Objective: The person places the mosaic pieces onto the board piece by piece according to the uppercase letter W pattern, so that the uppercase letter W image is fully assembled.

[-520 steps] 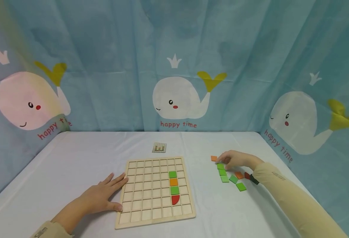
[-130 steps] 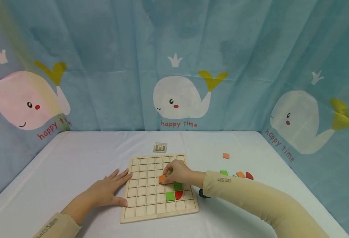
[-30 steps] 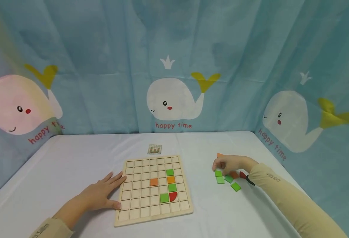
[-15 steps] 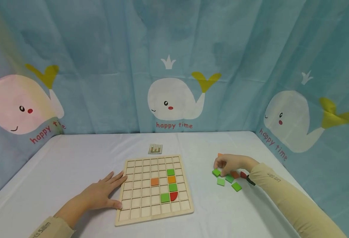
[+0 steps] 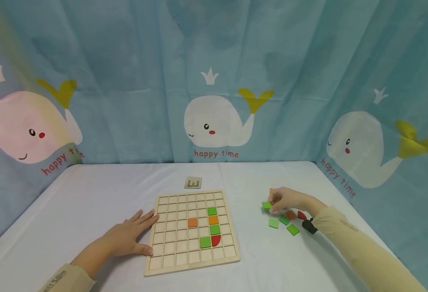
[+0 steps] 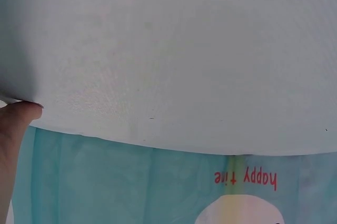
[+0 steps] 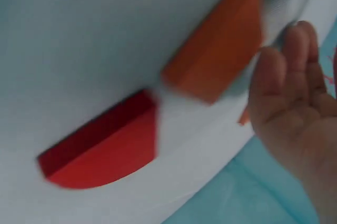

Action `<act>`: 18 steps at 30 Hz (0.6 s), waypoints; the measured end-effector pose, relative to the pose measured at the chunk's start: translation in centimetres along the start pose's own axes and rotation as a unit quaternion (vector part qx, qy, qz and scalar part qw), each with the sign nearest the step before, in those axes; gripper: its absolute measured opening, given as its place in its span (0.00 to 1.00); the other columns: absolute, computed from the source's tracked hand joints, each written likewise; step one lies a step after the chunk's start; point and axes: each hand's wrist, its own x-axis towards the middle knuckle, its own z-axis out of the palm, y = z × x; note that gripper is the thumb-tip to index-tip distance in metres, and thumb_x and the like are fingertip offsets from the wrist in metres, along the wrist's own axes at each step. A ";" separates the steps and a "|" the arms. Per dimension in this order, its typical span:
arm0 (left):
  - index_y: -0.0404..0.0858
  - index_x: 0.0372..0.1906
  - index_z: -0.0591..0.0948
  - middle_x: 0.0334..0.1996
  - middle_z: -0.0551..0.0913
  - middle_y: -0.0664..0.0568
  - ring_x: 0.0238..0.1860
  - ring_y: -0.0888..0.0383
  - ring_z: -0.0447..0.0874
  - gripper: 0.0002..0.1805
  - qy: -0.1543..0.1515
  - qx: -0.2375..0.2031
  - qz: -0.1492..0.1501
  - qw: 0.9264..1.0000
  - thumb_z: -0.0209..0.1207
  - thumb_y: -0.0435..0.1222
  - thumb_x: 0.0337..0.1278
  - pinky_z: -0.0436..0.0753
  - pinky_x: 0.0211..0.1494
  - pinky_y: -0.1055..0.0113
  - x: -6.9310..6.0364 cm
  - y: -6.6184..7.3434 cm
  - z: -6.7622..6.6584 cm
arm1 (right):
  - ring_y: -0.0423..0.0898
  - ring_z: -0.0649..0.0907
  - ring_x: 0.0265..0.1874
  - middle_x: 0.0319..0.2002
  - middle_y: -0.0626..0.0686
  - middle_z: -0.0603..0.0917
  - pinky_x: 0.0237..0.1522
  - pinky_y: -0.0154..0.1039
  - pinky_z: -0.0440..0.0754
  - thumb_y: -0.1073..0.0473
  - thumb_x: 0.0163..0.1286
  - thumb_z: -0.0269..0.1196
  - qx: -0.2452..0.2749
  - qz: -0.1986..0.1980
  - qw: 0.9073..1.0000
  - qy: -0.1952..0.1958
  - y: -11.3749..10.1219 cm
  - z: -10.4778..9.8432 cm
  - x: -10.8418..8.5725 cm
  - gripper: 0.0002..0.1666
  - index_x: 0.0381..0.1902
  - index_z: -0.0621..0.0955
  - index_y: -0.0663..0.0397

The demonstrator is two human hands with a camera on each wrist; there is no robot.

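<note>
My right hand pinches a green square tile just above the table, over the loose pieces on the right. In the right wrist view the right hand has curled fingers, and the held tile is out of sight there. My left hand lies with spread fingers against the left edge of the wooden grid board. On the board sit an orange tile by itself, a column with a green tile, an orange tile and another green tile, then a red quarter-round piece beside a green tile.
Near the right hand lie a light green tile, two green tiles, an orange tile and a red rounded piece. Another orange tile is partly hidden behind the hand. A small pattern card lies behind the board.
Since a second ago, my right hand has lifted the green tile away from the light green one. Earlier, a green and an orange tile were added to the board. The left hand has stayed at the board.
</note>
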 end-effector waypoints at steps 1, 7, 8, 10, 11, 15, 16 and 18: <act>0.38 0.74 0.62 0.74 0.56 0.41 0.71 0.30 0.50 0.57 0.000 0.001 -0.001 1.000 0.61 0.68 0.42 0.63 0.58 0.28 0.0 0.0 0.0 | 0.44 0.74 0.30 0.31 0.49 0.77 0.32 0.37 0.72 0.63 0.61 0.70 -0.001 -0.002 1.000 0.004 -0.3 0.1 -0.1 0.13 0.37 0.76 0.60; 0.38 0.73 0.62 0.74 0.56 0.41 0.71 0.30 0.51 0.57 0.002 0.005 -0.003 1.000 0.61 0.69 0.41 0.64 0.57 0.28 0.0 -0.2 0.1 | 0.46 0.78 0.37 0.36 0.51 0.81 0.42 0.40 0.77 0.65 0.61 0.69 -0.001 -0.019 0.999 0.034 -1.7 0.6 -0.6 0.12 0.38 0.78 0.63; 0.38 0.73 0.62 0.74 0.56 0.41 0.71 0.30 0.51 0.57 0.004 0.005 -0.002 1.000 0.61 0.69 0.41 0.64 0.57 0.28 0.0 -0.3 0.1 | 0.46 0.78 0.36 0.36 0.51 0.81 0.42 0.40 0.77 0.65 0.61 0.69 0.002 -0.019 0.999 0.037 -1.8 0.7 -0.7 0.12 0.38 0.78 0.64; 0.38 0.73 0.62 0.74 0.56 0.41 0.70 0.29 0.51 0.57 0.004 0.005 -0.002 1.000 0.61 0.69 0.41 0.63 0.57 0.28 0.0 -0.3 0.2 | 0.46 0.78 0.36 0.36 0.51 0.80 0.41 0.40 0.78 0.65 0.61 0.69 0.006 -0.014 0.999 0.043 -1.8 1.0 -0.7 0.12 0.38 0.78 0.64; 0.38 0.73 0.62 0.74 0.56 0.41 0.70 0.29 0.51 0.57 0.004 0.004 -0.001 1.000 0.61 0.69 0.41 0.63 0.57 0.27 0.0 -0.3 0.2 | 0.46 0.78 0.36 0.37 0.51 0.80 0.41 0.40 0.78 0.64 0.61 0.69 0.010 -0.013 0.999 0.044 -1.8 1.1 -0.7 0.12 0.39 0.78 0.64; 0.38 0.73 0.62 0.74 0.57 0.41 0.70 0.29 0.51 0.57 0.004 0.001 0.002 1.000 0.61 0.68 0.42 0.63 0.57 0.27 0.0 -0.2 0.2 | 0.46 0.80 0.38 0.38 0.52 0.81 0.42 0.40 0.79 0.64 0.61 0.70 0.028 -0.022 0.998 0.051 -1.4 1.5 -0.6 0.13 0.40 0.78 0.64; 0.38 0.73 0.62 0.74 0.57 0.41 0.70 0.29 0.51 0.57 0.004 0.000 0.003 1.000 0.61 0.68 0.42 0.63 0.57 0.27 0.1 -0.1 0.1 | 0.46 0.80 0.38 0.38 0.52 0.82 0.42 0.40 0.80 0.65 0.61 0.70 0.035 -0.026 0.998 0.051 -1.3 1.6 -0.6 0.13 0.41 0.78 0.64; 0.38 0.73 0.62 0.74 0.57 0.41 0.70 0.29 0.51 0.57 0.005 0.000 0.003 1.000 0.61 0.68 0.42 0.63 0.57 0.27 0.1 -0.1 0.2 | 0.45 0.81 0.38 0.39 0.53 0.83 0.42 0.40 0.80 0.64 0.61 0.69 0.047 -0.031 0.997 0.050 -1.3 1.7 -0.6 0.14 0.42 0.78 0.65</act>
